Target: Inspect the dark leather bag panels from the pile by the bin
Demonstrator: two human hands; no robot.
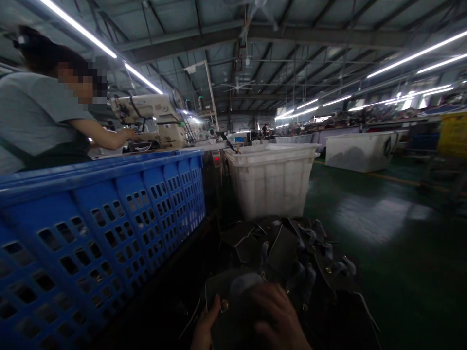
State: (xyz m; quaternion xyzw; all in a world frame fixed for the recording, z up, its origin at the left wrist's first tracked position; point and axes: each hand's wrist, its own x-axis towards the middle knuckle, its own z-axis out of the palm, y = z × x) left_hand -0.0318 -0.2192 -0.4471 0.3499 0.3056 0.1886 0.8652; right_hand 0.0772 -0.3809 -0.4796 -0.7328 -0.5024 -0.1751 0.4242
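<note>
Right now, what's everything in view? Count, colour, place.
Basket: one, blue, left
Near tub: one, white, centre
Right-hand tub: one, white, farther back
Crate: one, yellow, right edge
Sewing machine: one, cream, upper left
Co-worker: one, grey top, left
Piled pieces: several, dark, lower centre
Held piece: one, dark, bottom centre
Ceiling lights: several, white, overhead
Fan: at least one, pale, overhead
Floor: one, green, right
Left hand: one, bare, on held piece
Right hand: one, bare, blurred, over held piece

The panel [235,318] looks matt, its fitting [224,306] shiny metal.
</note>
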